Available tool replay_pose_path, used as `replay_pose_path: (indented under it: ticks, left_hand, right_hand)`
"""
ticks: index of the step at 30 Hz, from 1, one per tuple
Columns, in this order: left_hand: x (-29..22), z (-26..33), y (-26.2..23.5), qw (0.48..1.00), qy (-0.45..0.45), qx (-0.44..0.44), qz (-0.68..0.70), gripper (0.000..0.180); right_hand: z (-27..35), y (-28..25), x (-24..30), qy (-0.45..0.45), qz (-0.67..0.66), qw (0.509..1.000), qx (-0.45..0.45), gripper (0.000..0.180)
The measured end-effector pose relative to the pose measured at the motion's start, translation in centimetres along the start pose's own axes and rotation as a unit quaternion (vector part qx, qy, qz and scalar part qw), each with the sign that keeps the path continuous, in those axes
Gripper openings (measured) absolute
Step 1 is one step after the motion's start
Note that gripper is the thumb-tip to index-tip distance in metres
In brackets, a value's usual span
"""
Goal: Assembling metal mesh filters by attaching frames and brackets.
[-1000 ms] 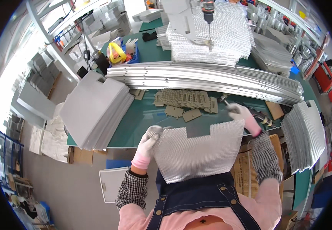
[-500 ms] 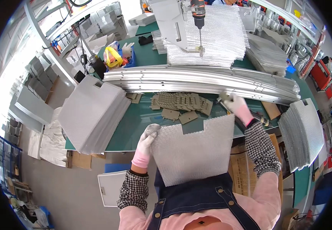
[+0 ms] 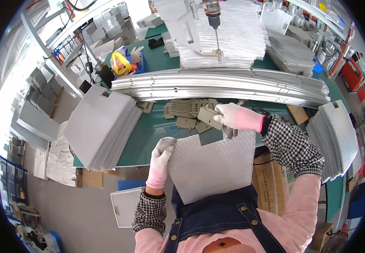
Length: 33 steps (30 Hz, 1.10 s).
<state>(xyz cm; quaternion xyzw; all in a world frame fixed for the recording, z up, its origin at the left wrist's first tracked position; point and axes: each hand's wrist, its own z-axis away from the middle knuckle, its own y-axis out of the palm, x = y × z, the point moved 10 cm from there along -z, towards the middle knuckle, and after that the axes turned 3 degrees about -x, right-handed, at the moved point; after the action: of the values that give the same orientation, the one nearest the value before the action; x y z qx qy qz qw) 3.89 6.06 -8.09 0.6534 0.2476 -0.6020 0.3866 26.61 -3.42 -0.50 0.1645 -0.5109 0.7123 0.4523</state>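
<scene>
A silvery mesh panel (image 3: 212, 170) with a notch in its top edge leans against my apron in front of the table. My left hand (image 3: 161, 157), in a white and pink glove, is closed on its upper left corner. In my right hand (image 3: 232, 118), gloved alike, is a small beige-grey plate (image 3: 209, 117) with holes, pinched just above the panel's notch. Behind it lies a pile of similar plates (image 3: 185, 109), with a few loose ones (image 3: 186, 123) nearer the panel.
Long silvery metal strips (image 3: 216, 90) span the green table (image 3: 136, 143). Stacks of mesh panels stand at left (image 3: 100, 126) and right (image 3: 333, 135). A power screwdriver (image 3: 214, 21) hangs over a far mesh stack (image 3: 241, 38). A blue bin (image 3: 140, 65) sits back left.
My right hand has moved left from beside a tool on the table to above the notch, and now holds a plate. My left hand keeps its grip on the panel.
</scene>
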Motion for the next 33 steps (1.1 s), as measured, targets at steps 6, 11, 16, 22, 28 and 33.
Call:
replay_pose_path:
  ticks: [6, 11, 16, 22, 28, 33]
  left_hand:
    - [0.0, 0.0, -0.2, 0.999, -0.002, 0.024, 0.032, 0.062]
    - [-1.7, -1.0, -1.0, 0.998, 0.013, 0.059, 0.008, 0.082]
    - [-12.4, 0.1, 7.0, 0.819, 0.323, 0.031, -0.473, 0.080]
    - [-4.5, -3.3, 9.8, 0.766, 0.133, 0.171, -0.605, 0.042]
    - [-4.0, -3.9, 10.3, 0.776, 0.138, 0.146, -0.598, 0.044]
    - [-3.0, -4.7, 11.0, 0.773, 0.152, 0.182, -0.588, 0.047]
  right_hand:
    - [1.4, 0.9, 1.0, -0.042, -0.004, 0.994, 0.104, 0.044]
    - [2.8, 1.5, 2.8, -0.049, 0.109, 0.987, 0.109, 0.029]
    - [2.6, 2.0, 2.8, -0.050, 0.162, 0.980, 0.102, 0.026]
    - [3.4, 1.6, 3.5, -0.054, 0.141, 0.986, 0.071, 0.023]
    - [1.8, 1.7, 2.1, -0.049, 0.163, 0.982, 0.082, 0.024]
    - [-0.5, 2.0, 2.4, -0.146, 0.425, 0.891, 0.060, 0.025]
